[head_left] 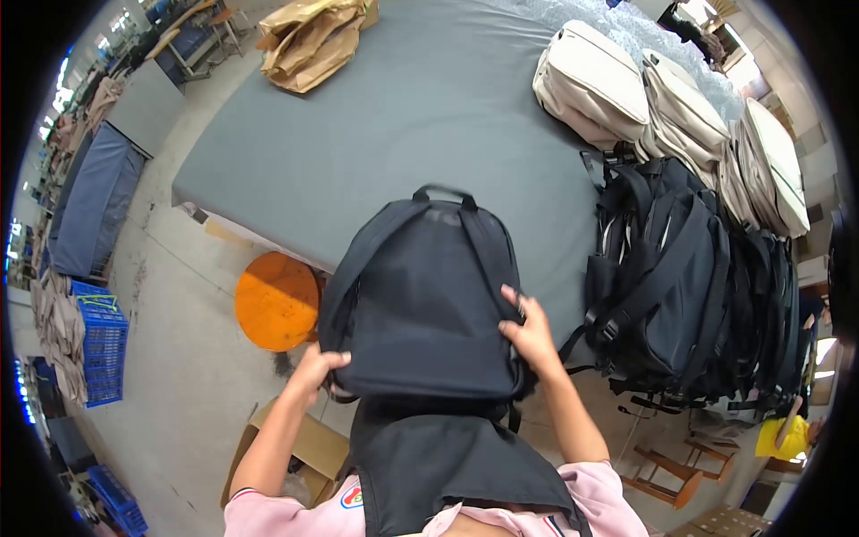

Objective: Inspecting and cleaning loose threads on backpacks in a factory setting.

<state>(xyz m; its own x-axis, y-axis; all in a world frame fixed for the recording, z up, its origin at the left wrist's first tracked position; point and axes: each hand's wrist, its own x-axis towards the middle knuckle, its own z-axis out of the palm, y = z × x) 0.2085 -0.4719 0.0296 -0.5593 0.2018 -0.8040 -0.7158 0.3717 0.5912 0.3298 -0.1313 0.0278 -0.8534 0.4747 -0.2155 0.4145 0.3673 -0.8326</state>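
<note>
A black backpack (429,304) is held up in front of me at the near edge of the grey-covered table, its two shoulder straps and top handle (445,191) showing. My left hand (315,369) grips its lower left corner, thumb on the front and the other fingers mostly hidden behind. On the right side, my right hand (530,331) is closed round the edge, near the lower part of the strap. The underside and far face of the backpack are out of sight.
Black backpacks (667,277) are stacked at the table's right, with cream backpacks (595,85) behind them. Brown paper (313,40) lies at the table's far left. An orange round stool (276,301) and an open cardboard box (318,443) stand below. A blue crate (100,349) is further left.
</note>
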